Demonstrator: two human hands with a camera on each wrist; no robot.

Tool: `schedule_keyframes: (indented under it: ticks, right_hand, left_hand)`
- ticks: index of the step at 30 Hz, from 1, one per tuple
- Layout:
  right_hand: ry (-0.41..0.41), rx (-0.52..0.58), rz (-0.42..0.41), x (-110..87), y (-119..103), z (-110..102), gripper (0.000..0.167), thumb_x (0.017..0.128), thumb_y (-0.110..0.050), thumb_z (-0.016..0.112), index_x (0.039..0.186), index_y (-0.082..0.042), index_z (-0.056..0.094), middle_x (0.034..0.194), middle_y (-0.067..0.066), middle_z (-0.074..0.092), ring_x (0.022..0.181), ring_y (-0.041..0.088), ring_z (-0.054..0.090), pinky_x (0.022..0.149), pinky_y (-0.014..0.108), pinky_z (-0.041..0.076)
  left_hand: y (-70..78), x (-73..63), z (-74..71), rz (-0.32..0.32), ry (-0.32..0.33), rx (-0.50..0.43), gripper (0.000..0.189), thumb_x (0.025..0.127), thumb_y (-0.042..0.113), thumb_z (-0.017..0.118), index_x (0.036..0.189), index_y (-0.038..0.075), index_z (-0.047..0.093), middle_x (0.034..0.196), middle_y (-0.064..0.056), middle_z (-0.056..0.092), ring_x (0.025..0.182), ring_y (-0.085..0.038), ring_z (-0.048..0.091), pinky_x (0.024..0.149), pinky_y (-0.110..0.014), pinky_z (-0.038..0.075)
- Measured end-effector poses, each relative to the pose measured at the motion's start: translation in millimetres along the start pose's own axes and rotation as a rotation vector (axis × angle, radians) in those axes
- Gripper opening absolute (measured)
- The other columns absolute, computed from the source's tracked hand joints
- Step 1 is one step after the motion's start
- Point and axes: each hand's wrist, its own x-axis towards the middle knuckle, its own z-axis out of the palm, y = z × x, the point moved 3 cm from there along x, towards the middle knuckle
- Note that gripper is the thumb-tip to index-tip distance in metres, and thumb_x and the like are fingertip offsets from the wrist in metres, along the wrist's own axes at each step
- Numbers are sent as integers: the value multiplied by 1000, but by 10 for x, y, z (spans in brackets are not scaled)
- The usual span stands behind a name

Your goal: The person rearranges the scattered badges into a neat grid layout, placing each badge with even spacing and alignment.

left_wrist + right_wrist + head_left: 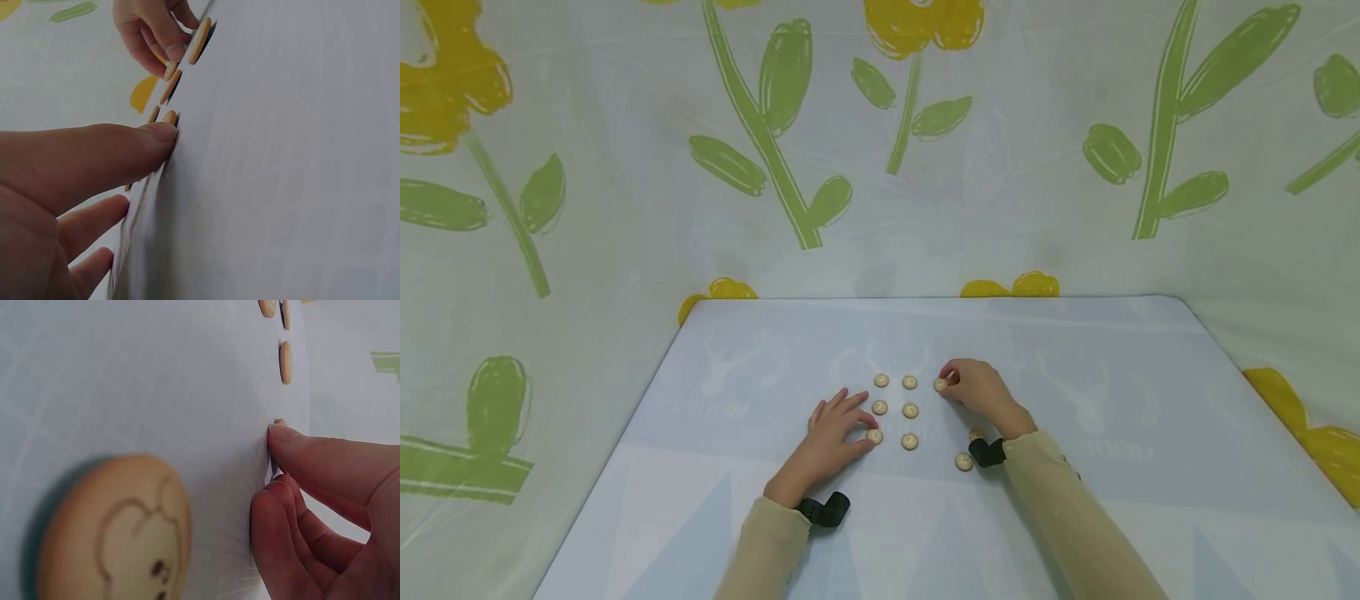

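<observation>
Small round tan discs, one with a line-drawn figure on its face in the right wrist view, lie on the table in rough rows. My left hand (831, 435) has thumb and index finger at opposite sides of the lower-left disc (875, 436), pinching it on the table; its other fingers are spread. With thumb and fingertips my right hand (981, 390) holds the top-right disc (941, 384), partly hidden by the fingers. Between the hands lie a middle disc (910, 410) and a lower disc (909, 441). In the right wrist view, a near disc (119, 531) looms large.
Two discs lie by my right wrist, one (964, 461) in full view and another (976, 434) partly covered by the black wrist camera (987, 452). The pale table (700, 500) ends at a far edge before a flower-printed cloth (1022, 167).
</observation>
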Motion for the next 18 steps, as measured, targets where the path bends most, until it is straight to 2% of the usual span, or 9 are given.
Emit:
schedule_keyframes:
  ticks: [4,18]
  right_hand:
    - [5,-14,-12,-13,-16,-1,16,77,-19,69,89,-13,62,76,-1,57,67,16,50,61,29,41]
    - [-12,16,21,-19,-14,17,17,78,-21,68,93,-14,62,76,-1,56,68,17,49,60,29,40]
  left_hand:
    - [6,4,-3,0,-1,2,13,78,26,67,88,28,59,139,-1,36,133,-26,14,101,-54,4]
    - [34,1,-32,9,5,-8,13,78,26,67,88,26,60,139,-3,37,133,-29,15,101,-54,5]
